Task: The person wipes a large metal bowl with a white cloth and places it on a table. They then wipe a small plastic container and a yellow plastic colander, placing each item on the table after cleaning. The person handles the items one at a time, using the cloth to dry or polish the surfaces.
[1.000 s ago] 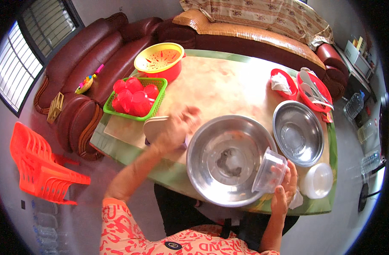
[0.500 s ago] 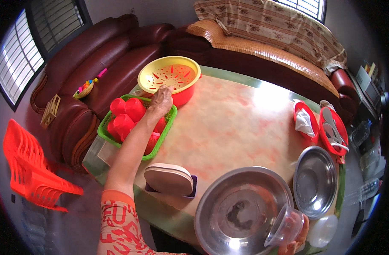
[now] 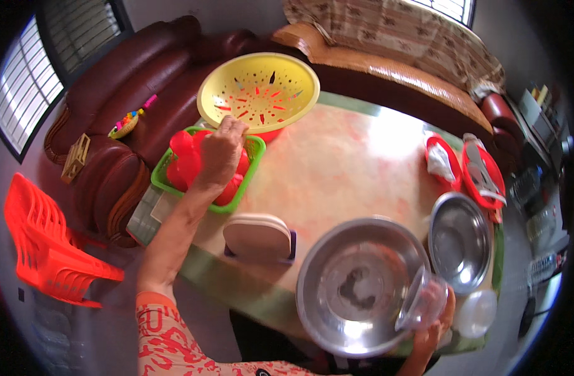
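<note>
- While the left hand (image 3: 219, 153) reaches across the table (image 3: 337, 169), it lies palm-down on the red tomatoes (image 3: 187, 160) heaped in a green basket (image 3: 252, 156) at the table's left edge; its fingers curl over the fruit, though whether they actually grip one I cannot tell.
- Just behind that basket sits a yellow colander (image 3: 259, 94) with slotted holes, resting in a red bowl.
- At the near edge, the right hand (image 3: 434, 329) has its fingers wrapped around a clear plastic container (image 3: 422, 304), tilted over the rim of the large steel bowl (image 3: 356, 285).
- A smaller steel bowl (image 3: 459, 241) stands just right of the large one, touching or nearly so.
- A beige lidded box (image 3: 259, 237) lies between the basket and the large bowl.
- 2 red dishes (image 3: 465, 166) sit at the far right.
</note>
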Demonstrator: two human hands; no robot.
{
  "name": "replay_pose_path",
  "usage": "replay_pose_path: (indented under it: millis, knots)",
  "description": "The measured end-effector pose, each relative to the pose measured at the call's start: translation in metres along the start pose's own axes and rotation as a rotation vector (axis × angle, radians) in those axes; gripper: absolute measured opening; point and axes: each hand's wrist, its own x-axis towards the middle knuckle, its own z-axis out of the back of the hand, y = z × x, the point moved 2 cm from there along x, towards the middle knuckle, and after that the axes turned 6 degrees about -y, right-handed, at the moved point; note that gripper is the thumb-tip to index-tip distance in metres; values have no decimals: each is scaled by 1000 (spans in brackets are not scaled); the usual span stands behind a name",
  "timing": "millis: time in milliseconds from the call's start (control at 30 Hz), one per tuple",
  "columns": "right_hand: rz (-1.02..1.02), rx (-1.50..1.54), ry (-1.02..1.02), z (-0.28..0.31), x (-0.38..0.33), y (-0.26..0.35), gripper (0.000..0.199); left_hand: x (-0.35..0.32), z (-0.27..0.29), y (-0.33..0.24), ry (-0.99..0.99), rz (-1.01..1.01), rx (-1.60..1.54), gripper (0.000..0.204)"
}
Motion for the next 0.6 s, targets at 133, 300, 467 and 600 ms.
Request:
replay_pose_path:
  millis: [133,300,467,600]
  knots:
    - [-12,84,19,3,-9,4,108,-19,75,-64,9,-97,-251,14]
    - [78,190,44,25,-27,29,99,-59,138,-138,78,-213,-460,19]
    - [142,223,-7,53,-38,46,97,-113,156,-193,268,-274,-668,25]
    - [170,199,8,57,-43,50,92,-153,159,-217,372,-296,-669,27]
